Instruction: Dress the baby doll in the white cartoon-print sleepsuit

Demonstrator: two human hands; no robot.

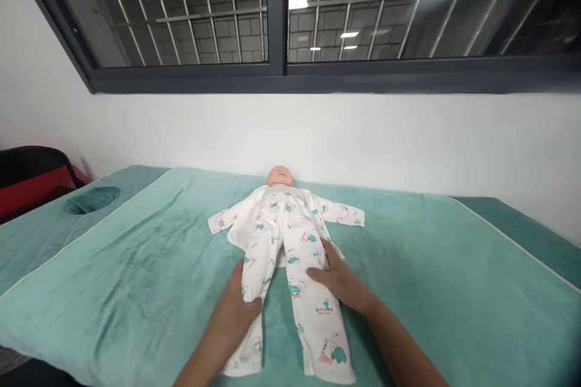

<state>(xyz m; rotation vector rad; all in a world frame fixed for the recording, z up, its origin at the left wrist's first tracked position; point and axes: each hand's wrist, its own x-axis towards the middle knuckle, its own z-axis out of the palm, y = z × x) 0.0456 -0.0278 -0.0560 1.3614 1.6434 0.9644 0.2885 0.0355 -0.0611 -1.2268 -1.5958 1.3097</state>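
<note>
A baby doll (pixel 279 176) lies on its back near the far side of a teal-covered bed (pixel 136 266), head towards the wall. It wears a white top with small teal prints, and white printed trousers (pixel 295 266) are spread over its body, legs pointing towards me. My left hand (pixel 238 299) rests on the outer edge of the left trouser leg, fingers curled against the cloth. My right hand (pixel 338 281) lies flat on the right trouser leg, fingers spread.
A white wall (pixel 408 139) and a dark barred window (pixel 318 12) rise behind the bed. A round face hole (pixel 93 198) dents the bed at the left. A black and red chair (pixel 31 178) stands at the far left.
</note>
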